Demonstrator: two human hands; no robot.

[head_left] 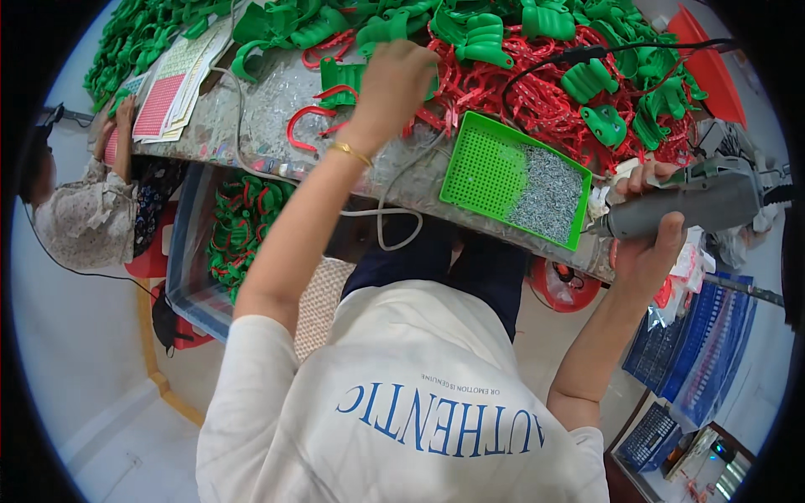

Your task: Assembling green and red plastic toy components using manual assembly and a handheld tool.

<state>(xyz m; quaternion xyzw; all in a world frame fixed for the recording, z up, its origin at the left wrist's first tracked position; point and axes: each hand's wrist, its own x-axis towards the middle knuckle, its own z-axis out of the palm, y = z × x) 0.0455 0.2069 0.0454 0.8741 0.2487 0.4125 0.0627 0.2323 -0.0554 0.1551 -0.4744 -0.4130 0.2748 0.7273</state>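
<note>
My left hand (397,90) is over the worktable (277,101), its fingers curled and slightly blurred. What its fingertips hold, if anything, is hidden. A green plastic piece (339,81) shows beside this hand, with curved red plastic strips (303,126) just nearer. On the right, my right hand (650,243) is wrapped around a grey electric screwdriver (683,204), whose tip points left toward a green tray (484,168). Small silvery screws (549,194) are heaped in the tray's right half.
Red strips (528,92) and green moulded pieces (486,38) pile up along the far side. Cables (237,126) cross the table and its edge. A bin (191,251) of assembled green-and-red pieces stands below left. Another person (84,201) sits at the left beside printed sheets (172,92).
</note>
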